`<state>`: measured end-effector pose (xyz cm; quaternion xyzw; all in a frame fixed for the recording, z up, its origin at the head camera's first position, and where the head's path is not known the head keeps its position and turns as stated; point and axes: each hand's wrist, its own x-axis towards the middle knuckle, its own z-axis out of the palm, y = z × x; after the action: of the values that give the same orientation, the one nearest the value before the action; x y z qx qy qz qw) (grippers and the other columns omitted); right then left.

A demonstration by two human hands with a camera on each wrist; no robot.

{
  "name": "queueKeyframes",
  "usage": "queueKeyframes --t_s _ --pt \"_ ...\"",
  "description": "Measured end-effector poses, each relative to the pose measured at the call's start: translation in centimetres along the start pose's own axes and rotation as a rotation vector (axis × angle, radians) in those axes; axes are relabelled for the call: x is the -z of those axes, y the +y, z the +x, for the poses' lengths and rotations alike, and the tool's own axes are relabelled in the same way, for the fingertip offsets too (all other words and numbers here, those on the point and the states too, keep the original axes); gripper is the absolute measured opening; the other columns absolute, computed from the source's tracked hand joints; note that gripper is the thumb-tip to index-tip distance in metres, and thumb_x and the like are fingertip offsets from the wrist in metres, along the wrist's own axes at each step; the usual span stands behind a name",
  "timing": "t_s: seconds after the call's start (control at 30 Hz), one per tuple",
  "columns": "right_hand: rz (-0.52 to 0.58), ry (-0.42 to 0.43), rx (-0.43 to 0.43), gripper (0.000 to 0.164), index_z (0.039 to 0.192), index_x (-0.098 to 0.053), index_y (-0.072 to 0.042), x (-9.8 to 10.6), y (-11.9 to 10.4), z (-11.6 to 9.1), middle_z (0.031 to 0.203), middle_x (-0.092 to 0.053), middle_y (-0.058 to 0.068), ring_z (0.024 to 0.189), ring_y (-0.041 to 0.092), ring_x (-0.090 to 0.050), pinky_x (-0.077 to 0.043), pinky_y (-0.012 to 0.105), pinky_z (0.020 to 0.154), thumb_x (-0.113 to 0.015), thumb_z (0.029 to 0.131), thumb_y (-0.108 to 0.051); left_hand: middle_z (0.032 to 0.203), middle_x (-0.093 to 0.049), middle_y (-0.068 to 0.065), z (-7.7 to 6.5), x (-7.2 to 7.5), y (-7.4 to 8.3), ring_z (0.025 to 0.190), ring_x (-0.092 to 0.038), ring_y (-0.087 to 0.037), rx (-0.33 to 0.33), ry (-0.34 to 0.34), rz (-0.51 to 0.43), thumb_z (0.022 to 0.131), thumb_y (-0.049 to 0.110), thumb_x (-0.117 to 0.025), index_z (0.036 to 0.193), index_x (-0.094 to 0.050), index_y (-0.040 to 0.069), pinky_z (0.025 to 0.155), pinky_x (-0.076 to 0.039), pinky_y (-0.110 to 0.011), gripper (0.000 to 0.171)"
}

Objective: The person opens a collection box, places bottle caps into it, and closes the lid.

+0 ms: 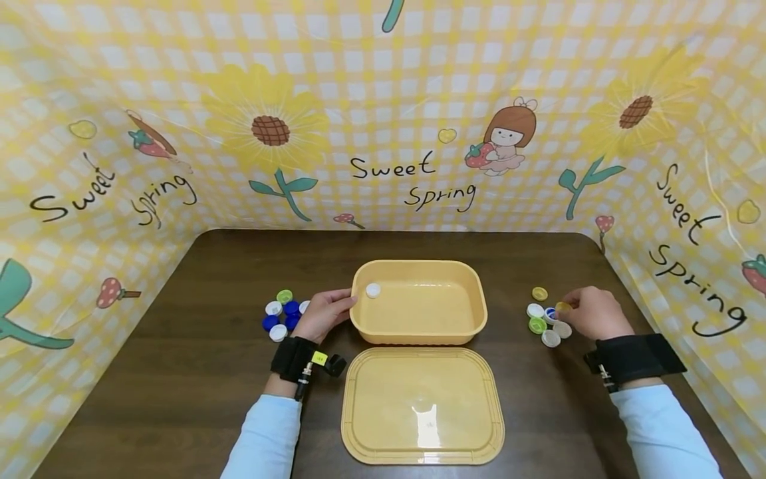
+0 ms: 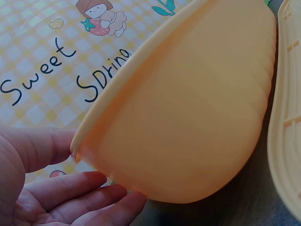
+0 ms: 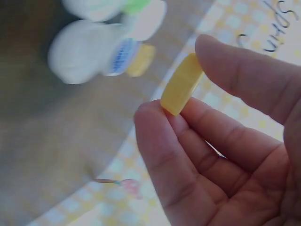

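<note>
In the head view my right hand (image 1: 595, 313) is over a small group of bottle caps on the right of the table. It pinches a yellow bottle cap (image 3: 181, 84) between thumb and fingertips, its side edge showing in the right wrist view. My left hand (image 1: 323, 316) is at the left end of a yellow plastic box (image 1: 419, 338), fingers fairly straight. In the left wrist view the thumb touches the box's rim and the other fingertips lie against its outer wall. A single white cap (image 1: 373, 290) lies inside the box.
Below the box lies its flat yellow lid (image 1: 423, 406). Blue, white and green caps (image 1: 271, 323) sit left of the left hand. White, green and blue caps (image 1: 537, 325) and a yellow cap (image 1: 540, 293) lie near the right hand. Patterned cloth walls (image 1: 395, 100) surround the brown table (image 1: 149, 399).
</note>
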<state>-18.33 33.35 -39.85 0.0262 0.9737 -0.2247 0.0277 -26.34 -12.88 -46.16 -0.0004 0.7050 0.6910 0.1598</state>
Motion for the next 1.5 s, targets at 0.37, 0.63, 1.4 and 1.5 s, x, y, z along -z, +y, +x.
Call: queueKeyframes --t_s 0.37,0.63,1.4,1.5 --pt "-0.032 0.07 0.183 0.037 0.108 -0.066 0.014 1.6 -7.1 2.7 0.095 -0.067 0.027 0.086 0.04 -0.062 -0.05 0.053 0.074 -0.073 0.086 -0.016 0.13 -0.057 -0.024 0.2 0.1 -0.2 0.113 -0.06 -0.026 -0.019 0.002 -0.021 0.098 0.009 -0.058 0.132 -0.054 -0.009 0.093 -0.049 -0.037 0.039" --pt "-0.04 0.062 0.299 0.024 0.098 -0.073 0.005 0.1 -12.9 5.4 0.084 -0.069 0.014 0.075 0.028 -0.061 -0.05 0.042 0.069 -0.076 0.083 -0.013 0.129 -0.056 -0.027 0.1 0.2 -0.4 0.107 -0.062 -0.022 -0.035 0.0 -0.035 0.097 0.008 -0.059 0.131 -0.053 -0.012 0.093 -0.05 -0.037 0.04" --pt "-0.129 -0.152 0.44 0.036 0.054 -0.054 -0.01 -10.1 -24.4 10.5 0.054 -0.034 -0.006 0.054 0.013 -0.029 -0.026 0.025 0.051 -0.082 0.077 -0.011 0.129 -0.055 -0.029 -0.1 0.1 -0.3 0.11 -0.06 -0.027 -0.049 -0.007 -0.07 0.097 0.004 -0.057 0.131 -0.051 -0.014 0.091 -0.051 -0.036 0.039" --pt "-0.13 -0.167 0.419 0.049 0.05 -0.041 -0.014 -11.6 -24.5 10.9 0.053 -0.027 -0.006 0.05 0.011 -0.023 -0.022 0.024 0.048 -0.081 0.076 -0.009 0.127 -0.056 -0.03 0.0 0.1 -0.5 0.109 -0.061 -0.028 -0.047 -0.002 -0.073 0.097 0.002 -0.057 0.13 -0.052 -0.015 0.091 -0.051 -0.037 0.038"
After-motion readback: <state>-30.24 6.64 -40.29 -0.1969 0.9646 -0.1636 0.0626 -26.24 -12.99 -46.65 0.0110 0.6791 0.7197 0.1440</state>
